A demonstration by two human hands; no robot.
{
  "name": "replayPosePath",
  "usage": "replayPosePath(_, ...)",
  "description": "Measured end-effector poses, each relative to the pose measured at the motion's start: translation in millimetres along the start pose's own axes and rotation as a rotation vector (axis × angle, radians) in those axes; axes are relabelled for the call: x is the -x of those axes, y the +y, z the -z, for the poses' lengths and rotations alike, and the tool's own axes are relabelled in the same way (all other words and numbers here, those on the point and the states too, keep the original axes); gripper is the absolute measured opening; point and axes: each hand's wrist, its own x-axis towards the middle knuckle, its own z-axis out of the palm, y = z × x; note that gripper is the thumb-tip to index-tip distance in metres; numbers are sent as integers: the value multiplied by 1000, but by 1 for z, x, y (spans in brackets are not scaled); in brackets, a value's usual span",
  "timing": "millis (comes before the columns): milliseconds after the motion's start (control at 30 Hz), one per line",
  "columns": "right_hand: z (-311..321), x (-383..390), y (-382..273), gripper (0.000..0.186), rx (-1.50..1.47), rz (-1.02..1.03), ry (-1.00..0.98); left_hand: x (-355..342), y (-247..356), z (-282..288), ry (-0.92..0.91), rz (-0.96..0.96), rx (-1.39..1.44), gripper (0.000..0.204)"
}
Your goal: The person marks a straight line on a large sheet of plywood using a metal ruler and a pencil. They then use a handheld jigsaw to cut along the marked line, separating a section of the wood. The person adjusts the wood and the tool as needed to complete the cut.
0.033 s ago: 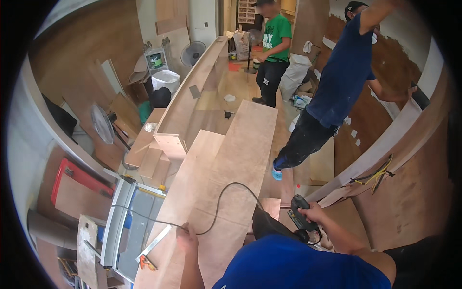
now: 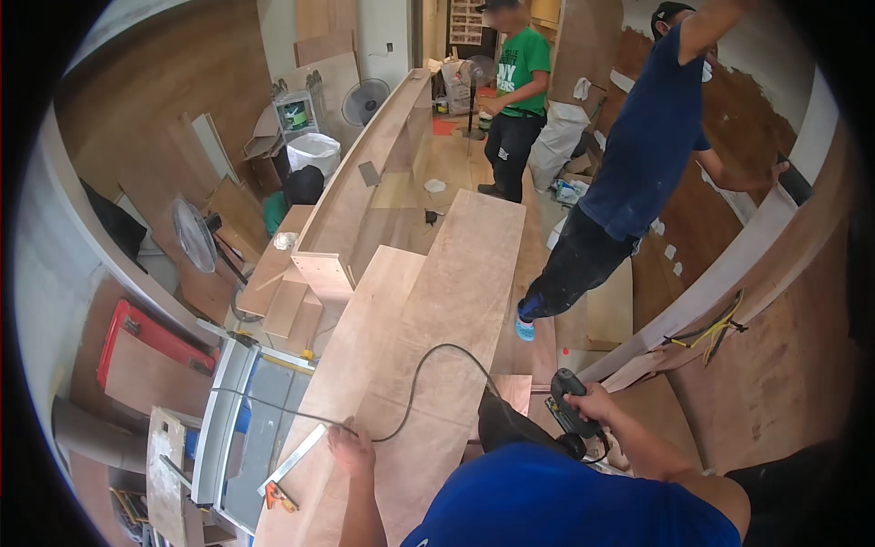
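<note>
Your right hand [image 2: 597, 404], low and right of centre in the frame, has its fingers wrapped tight round the grip of a dark power tool [image 2: 570, 415], its nose pointing down beside the edge of the long plywood panel [image 2: 437, 310]. That closed grip looks meant to steady the tool against its own weight. Your left hand [image 2: 351, 448], lower centre, lies palm down on the panel with the fingers loosely curled; you seem to press the black cord [image 2: 428, 365] there, though whether the fingers actually pinch it cannot be told. The cord loops up over the board and back down toward the tool, apparently kept clear of the working edge. Just left of that hand a metal square [image 2: 293, 460] lies across the panel's edge, with an orange-handled tool [image 2: 276, 497] below it. Further out, upper centre, a long curved wooden counter [image 2: 365, 182] runs away from you; a person in a green shirt [image 2: 515, 82] and another in dark blue [image 2: 638, 155] stand at upper right
</note>
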Motion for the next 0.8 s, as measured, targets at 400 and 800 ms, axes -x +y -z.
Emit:
replayPosePath(400, -14, 24, 14, 43, 235, -28, -37, -6, 17, -4, 15, 95, -76, 53)
replayPosePath(800, -21, 47, 3, 57, 449, 142, -4, -5, 4, -8, 85, 38, 16, 44)
